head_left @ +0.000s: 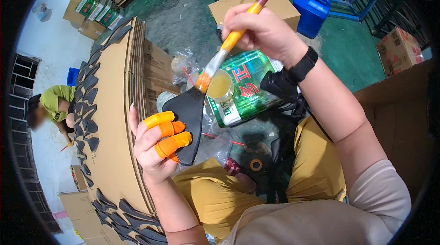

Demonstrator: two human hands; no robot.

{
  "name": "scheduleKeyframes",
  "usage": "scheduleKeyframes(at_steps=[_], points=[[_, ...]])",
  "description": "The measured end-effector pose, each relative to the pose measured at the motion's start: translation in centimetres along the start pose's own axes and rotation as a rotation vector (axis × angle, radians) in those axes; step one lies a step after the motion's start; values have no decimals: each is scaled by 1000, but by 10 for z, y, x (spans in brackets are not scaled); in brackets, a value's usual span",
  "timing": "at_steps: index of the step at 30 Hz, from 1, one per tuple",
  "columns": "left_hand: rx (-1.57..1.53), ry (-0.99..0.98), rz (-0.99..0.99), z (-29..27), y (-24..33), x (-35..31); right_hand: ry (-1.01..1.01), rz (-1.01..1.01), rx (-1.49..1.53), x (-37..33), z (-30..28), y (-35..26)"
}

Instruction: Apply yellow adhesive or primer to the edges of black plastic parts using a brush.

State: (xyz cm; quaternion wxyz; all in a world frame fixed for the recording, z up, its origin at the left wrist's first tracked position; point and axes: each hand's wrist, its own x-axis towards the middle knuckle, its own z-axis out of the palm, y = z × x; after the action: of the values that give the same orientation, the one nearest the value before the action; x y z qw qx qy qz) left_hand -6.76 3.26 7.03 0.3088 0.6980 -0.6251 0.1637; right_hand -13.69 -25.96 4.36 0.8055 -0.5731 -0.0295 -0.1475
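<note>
Black and flat, the piece point(191, 128) at eight o'clock from the middle is pinched in the left hand point(152, 155) while the right hand point(271, 35) grips the brush point(233, 39), which could tip the cup point(221, 85) at the piece's one o'clock if swung wide.

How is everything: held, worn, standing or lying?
Brush: held, right grip
Black piece: held, left grip
Finger covers: worn
Cup: open, yellowish inside
Can: lying, label up
Jug: upright
Tape: lying flat
Other black pieces: lying on cardboard
</note>
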Motion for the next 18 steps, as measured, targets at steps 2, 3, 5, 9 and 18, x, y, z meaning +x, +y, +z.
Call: scheduleKeyframes(at_steps=[2, 3, 5, 9, 18], points=[[13, 22, -13, 2, 0, 0, -58, 39, -32, -6, 9, 5], [-1, 21, -16, 2, 0, 0, -150, -17, -20, -6, 11, 6], [-8, 46, -28, 2, 0, 0, -3, 20, -111, -4, 6, 3], [-16, 36, -29, 2, 0, -1, 275, 101, -240, -3, -10, -7], [-1, 2, 8, 7, 6, 4, 19, -23, -145, -7, 9, 1]])
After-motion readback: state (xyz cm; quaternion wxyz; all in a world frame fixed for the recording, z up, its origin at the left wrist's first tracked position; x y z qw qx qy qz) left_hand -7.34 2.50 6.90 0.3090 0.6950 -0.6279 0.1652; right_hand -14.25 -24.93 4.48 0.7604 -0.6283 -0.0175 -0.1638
